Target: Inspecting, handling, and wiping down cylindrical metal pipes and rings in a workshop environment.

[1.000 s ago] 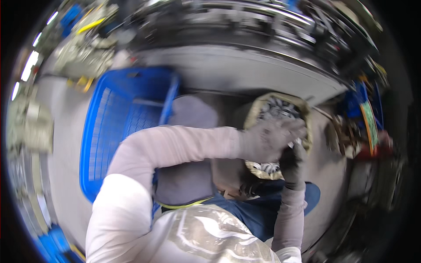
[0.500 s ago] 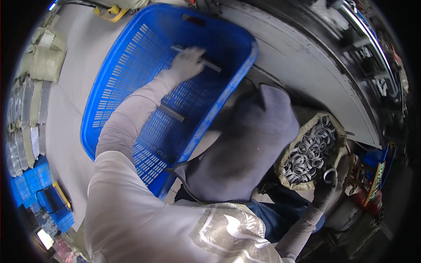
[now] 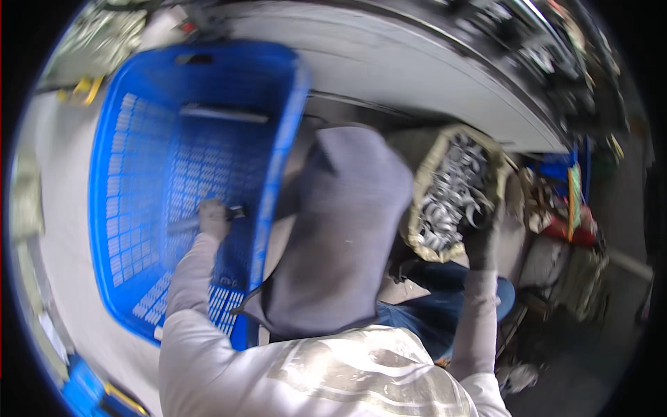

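My left hand (image 3: 213, 218), in a pale glove, is inside a large blue plastic basket (image 3: 97, 201). Its fingers are closed around the middle of a grey metal strip (image 3: 182, 226) at the basket's bottom; motion smears this part. Farther up in the same basket lies another grey strip (image 3: 226, 113), untouched. On the other side, my right hand (image 3: 482, 240), in a dark glove, is at the edge of a sack (image 3: 422, 182) filled with silvery metal rings (image 3: 455, 177). A single curved ring (image 3: 474, 214) shows at its fingertips, pinched there.
A grey apron (image 3: 340, 229) covers my lap between basket and sack. Behind them runs a pale machine base (image 3: 389, 66) with dark machinery above it. Bags and a red bundle (image 3: 571, 224) stand at the right. A yellow-handled thing (image 3: 83, 90) lies at the far left.
My left hand has left the farther strip and come nearer to the other one. My right hand has moved with its ring to the sack's mouth. The whole view has turned.
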Tool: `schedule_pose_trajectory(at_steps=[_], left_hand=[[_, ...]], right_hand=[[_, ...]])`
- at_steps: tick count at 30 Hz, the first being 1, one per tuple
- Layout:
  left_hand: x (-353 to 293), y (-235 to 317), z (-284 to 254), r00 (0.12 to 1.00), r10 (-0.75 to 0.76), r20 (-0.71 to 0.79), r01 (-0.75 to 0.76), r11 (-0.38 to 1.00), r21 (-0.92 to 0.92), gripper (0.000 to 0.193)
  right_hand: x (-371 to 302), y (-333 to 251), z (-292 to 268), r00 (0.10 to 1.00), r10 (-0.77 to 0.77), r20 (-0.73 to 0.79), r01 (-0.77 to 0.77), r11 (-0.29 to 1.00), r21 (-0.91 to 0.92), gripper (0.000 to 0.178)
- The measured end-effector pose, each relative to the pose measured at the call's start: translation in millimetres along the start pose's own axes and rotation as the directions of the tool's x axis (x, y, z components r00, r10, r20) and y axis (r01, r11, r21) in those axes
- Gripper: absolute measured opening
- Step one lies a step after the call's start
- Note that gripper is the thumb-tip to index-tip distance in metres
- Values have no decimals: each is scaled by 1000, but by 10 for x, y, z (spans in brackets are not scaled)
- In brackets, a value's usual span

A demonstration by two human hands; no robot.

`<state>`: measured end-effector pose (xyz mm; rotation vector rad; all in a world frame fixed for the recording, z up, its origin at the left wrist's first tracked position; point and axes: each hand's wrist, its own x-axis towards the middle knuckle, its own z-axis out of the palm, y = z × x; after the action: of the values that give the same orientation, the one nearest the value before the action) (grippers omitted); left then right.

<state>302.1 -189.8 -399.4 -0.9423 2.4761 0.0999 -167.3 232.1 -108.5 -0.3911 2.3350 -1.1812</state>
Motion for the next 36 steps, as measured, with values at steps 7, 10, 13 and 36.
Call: schedule_pose_trajectory(at_steps=[7,10,13,36], left_hand=[[38,-262,-1899,966,-217,-140,-38,416,-909,35],[-277,37,-3141,845,-187,-500,-414,362,-835,36],[-641,662,-4140,855,-150,-497,-444,285,-850,39],[-1216,3399,-4504,547,786,-289,-676,618,402,53]], right_hand=[[51,-213,233,960,149,236,-273,322,906,58],[-22,-220,197,973,59,222,-228,356,906,56],[-40,-175,296,997,31,77,-82,540,837,55],[-352,-310,474,649,-603,-464,629,768,-119,25]])
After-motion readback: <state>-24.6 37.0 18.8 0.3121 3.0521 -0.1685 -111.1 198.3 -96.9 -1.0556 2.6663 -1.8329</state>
